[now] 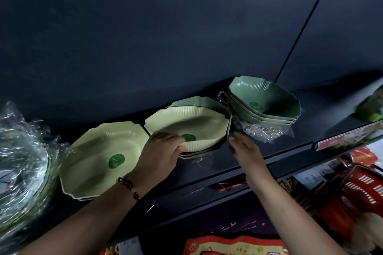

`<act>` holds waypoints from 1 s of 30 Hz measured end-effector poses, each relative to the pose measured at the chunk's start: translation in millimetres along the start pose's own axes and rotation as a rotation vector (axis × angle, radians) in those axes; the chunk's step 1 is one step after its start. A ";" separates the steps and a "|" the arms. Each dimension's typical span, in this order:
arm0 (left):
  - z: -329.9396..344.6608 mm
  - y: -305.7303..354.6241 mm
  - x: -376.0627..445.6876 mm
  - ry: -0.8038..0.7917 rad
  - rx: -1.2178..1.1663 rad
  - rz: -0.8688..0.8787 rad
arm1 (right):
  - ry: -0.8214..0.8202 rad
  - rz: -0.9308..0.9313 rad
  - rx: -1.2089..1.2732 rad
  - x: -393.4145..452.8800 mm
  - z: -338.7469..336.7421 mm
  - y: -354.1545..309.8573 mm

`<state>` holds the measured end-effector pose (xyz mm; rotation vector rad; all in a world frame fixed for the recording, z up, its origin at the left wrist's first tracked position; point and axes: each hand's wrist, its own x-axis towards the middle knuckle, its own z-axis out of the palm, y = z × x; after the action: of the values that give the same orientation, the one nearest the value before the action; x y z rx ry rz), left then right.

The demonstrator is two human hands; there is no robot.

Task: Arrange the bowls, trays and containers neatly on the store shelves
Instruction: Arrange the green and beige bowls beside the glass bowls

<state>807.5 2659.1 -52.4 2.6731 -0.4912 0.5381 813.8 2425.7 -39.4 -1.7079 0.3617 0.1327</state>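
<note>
A dark shelf (259, 151) carries ribbed octagonal bowls in three stacks. At the left is a pale yellow-green stack (97, 159) with a green sticker. In the middle, a pale bowl stack (196, 124) lies tilted, with a darker green bowl behind it. My left hand (163, 151) grips the near rim of this middle stack, thumb inside the top bowl. My right hand (246, 149) hovers open just right of the stack, fingers spread, holding nothing. At the right is a dark green bowl stack (267, 99) on crumpled clear plastic (267, 130).
A plastic-wrapped pile of dishes (22, 163) fills the far left of the shelf. A green wrapped item (371, 107) lies at the far right. Below the shelf edge are red boxes (356, 194) and colourful packages (234, 246). The dark back panel rises behind the bowls.
</note>
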 end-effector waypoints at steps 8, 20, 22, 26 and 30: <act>-33.9 -15.7 -45.3 0.047 -0.036 0.124 | -0.024 0.076 0.190 2.8 13.4 -18.4; -87.0 -73.2 -105.9 0.076 0.079 0.051 | -0.038 0.098 0.128 -26.6 100.7 -6.2; -92.1 -79.8 -112.6 0.029 0.088 0.015 | -0.069 0.153 0.196 -32.4 124.9 -5.5; -97.9 -102.9 -127.2 -0.032 0.148 0.020 | -0.169 0.201 0.264 -50.0 169.1 -11.4; -99.0 -125.8 -144.8 -0.113 0.164 0.003 | -0.196 0.128 0.201 -59.8 199.5 -8.9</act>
<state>703.0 2847.6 -64.7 2.8724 -0.5028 0.4472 783.4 2631.7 -48.0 -1.4598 0.3272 0.3437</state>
